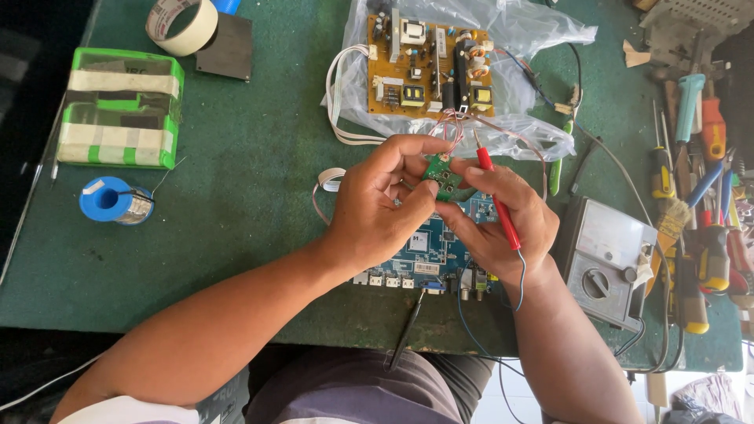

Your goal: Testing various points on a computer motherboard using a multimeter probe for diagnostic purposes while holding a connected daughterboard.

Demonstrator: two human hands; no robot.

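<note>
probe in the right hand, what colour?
Red: the slim plastic test probe held in the right hand, clearest in the head view.

An electronics repair workshop; circuit boards, a multimeter, screwdrivers crowd the bench

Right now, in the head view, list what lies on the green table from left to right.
Blue solder spool → taped green box → masking tape roll → left hand → small green board held by both hands → right hand with red probe → grey multimeter → screwdrivers.
</note>
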